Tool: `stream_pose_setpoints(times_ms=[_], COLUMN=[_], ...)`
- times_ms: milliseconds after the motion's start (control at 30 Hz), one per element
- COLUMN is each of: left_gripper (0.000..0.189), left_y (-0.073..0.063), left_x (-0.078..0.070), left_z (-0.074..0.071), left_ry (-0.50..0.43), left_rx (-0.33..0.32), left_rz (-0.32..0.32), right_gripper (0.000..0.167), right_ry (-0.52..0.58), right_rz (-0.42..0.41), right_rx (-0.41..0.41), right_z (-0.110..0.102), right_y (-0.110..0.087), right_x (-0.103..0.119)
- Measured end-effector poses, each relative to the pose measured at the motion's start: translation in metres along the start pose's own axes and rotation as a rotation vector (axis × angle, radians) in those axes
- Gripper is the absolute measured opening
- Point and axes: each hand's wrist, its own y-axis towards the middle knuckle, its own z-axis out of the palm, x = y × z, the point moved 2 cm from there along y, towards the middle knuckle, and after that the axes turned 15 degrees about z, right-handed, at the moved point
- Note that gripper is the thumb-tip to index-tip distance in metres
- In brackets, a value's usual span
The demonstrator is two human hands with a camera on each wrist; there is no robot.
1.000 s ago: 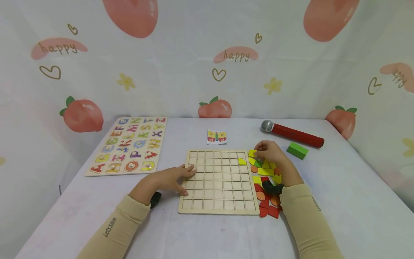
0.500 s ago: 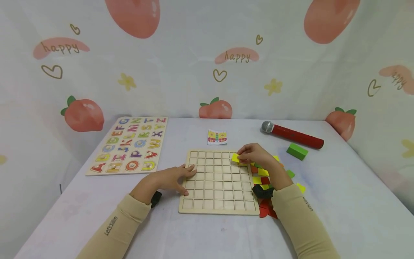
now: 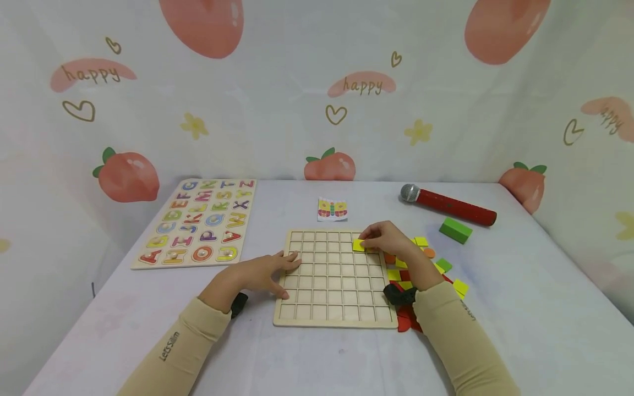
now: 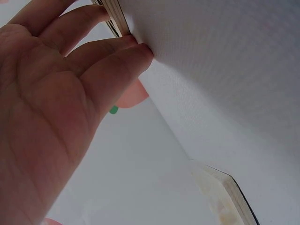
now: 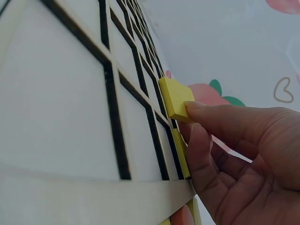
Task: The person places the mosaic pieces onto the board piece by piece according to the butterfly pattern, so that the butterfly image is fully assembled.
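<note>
A wooden grid board (image 3: 334, 312) lies flat on the table in the head view. Along its left edge rests my left hand (image 3: 260, 273), fingers spread; the left wrist view shows its fingertips (image 4: 140, 54) at the board's side. Between thumb and fingers, my right hand (image 3: 388, 237) pinches a yellow square tile (image 3: 359, 245) over the upper right cells. In the right wrist view this tile (image 5: 176, 97) is tilted against the grid, and another yellow tile (image 5: 180, 152) sits in the cell beside it, mostly covered by the hand in the head view.
Red, orange, green and yellow tiles (image 3: 401, 275) lie right of the board, partly under the right forearm. Behind the board is a butterfly pattern card (image 3: 332, 209). An alphabet puzzle (image 3: 198, 220) stands left; a red microphone (image 3: 448, 207) and green block (image 3: 455, 230) lie back right.
My right hand has picked up a yellow square tile from the pile and carried it left over the board. Several loose tiles have shifted right by the forearm. The left hand stays put.
</note>
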Motion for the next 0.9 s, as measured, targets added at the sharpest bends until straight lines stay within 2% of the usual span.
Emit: stream_pose_setpoints(times_ms=[267,500,633,800,900], left_gripper=[0.076,0.076,0.076,0.075,0.076], left_y=[-0.0016,-0.0027,-0.0021,-0.0002,0.0011], left_x=[-0.0006,-0.0001,-0.0001,0.0000,0.0004], left_z=[-0.0009,0.0009,0.0010,0.0013,0.0016], left_ry=[-0.015,-0.013,-0.007,-0.007,0.002], left_rx=[0.001,-0.005,-0.003,-0.005,-0.005], left_rz=[0.025,0.024,0.017,0.013,0.015], right_gripper=[0.023,0.024,0.023,0.018,0.016], right_ry=[0.001,0.013,0.021,-0.036,-0.053], right_rz=[-0.017,0.009,0.008,-0.036,-0.034], right_rx=[0.016,0.023,0.009,-0.029,-0.043], right_z=[-0.0015,-0.0020,-0.0013,0.0007,0.0018], right_y=[0.0025,0.0011,0.0008,-0.0015,-0.0021], right_x=[-0.0023,-0.0012,-0.0020,-0.0002,0.0007])
